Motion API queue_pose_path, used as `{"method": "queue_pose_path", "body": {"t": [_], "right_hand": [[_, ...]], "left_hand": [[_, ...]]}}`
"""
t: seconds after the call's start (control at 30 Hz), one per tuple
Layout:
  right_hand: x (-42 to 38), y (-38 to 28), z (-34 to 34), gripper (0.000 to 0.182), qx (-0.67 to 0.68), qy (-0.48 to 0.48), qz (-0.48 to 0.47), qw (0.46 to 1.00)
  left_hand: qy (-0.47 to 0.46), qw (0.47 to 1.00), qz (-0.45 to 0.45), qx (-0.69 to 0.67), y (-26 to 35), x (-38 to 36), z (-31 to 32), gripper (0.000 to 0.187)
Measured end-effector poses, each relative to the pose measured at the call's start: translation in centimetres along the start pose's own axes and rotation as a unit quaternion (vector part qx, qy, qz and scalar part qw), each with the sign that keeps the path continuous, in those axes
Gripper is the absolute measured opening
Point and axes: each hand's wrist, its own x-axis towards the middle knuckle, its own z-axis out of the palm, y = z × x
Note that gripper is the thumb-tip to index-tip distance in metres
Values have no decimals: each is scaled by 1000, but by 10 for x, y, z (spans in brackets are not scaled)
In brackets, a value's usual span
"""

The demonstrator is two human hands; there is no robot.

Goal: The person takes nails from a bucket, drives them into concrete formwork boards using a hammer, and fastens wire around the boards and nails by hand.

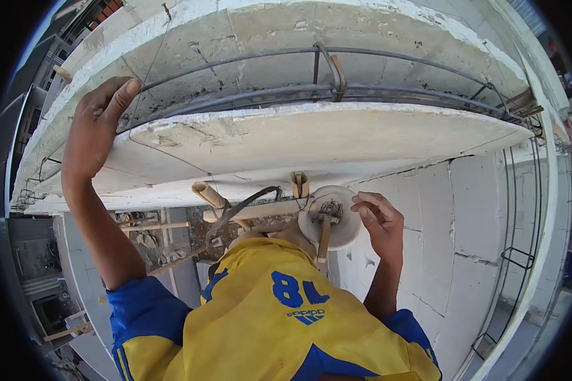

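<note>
The left hand (95,127) is laid open-palmed on the edge of the concrete block wall (311,136) beside the rebar (248,95), apparently for support, while the round white fitting (332,216) below that edge is pinched at its rim by the right hand (378,222)

We are on a building site, outdoors and high up: a half-built wall of pale concrete blocks (464,209) with rough mortar joints, bare steel reinforcement bars (375,92) laid along its top, and unfinished buildings (57,44) beyond.
</note>
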Motion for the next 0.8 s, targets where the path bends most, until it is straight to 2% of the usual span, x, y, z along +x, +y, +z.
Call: {"method": "queue_pose_path", "body": {"t": [0.03,0.07,0.1,0.13,0.2,0.23,0.3,0.33,0.4,0.43,0.47,0.53,0.6,0.63,0.7,0.73,0.8], "right_hand": [[-2,-40,-3,30,-7,38,-110,993],[4,-70,-4,30,-11,55,-133,990],[15,-97,-6,29,-100,132,-279,946],[26,-115,-7,27,-188,206,-408,869],[52,-141,-9,30,-345,237,-447,790],[65,-149,-8,35,-388,223,-439,779],[83,-152,3,41,-455,236,-414,752],[87,-148,6,43,-452,243,-415,752],[80,-141,3,45,-446,265,-399,756],[73,-138,0,44,-376,280,-432,771],[65,-134,-6,43,-304,292,-465,778],[31,-123,-43,46,-377,351,-399,759],[-3,-96,-94,39,-443,446,-251,736],[-15,-82,-123,37,-467,496,-186,708],[-37,-62,-177,40,-567,516,-69,638],[-47,-55,-196,40,-569,517,-69,636],[-61,-49,-221,47,-657,482,-25,579]], "left_hand": [[-22,1000,-5,-20,2,0,-2,51],[-23,999,-2,-26,6,-2,-2,51],[-31,1000,3,-5,10,-2,-6,50],[-43,999,9,17,12,-2,-9,50],[-53,998,29,-31,11,-3,-10,50],[-76,997,-4,-22,12,-2,-12,50],[-51,998,45,-12,2,-3,-6,57],[-66,994,73,-56,-9,0,-4,63],[-86,992,76,-49,-11,1,-6,66],[-102,989,97,-42,-19,3,-6,66],[-95,991,77,-54,-27,6,-5,69],[-95,992,62,-62,-30,11,-5,71],[-132,990,50,-27,-26,14,-11,75],[-133,989,51,-27,-19,16,-15,75],[-213,974,63,36,-6,20,-17,78],[-214,974,65,33,-7,21,-12,78],[-143,988,48,24,-16,20,-2,79]]}}
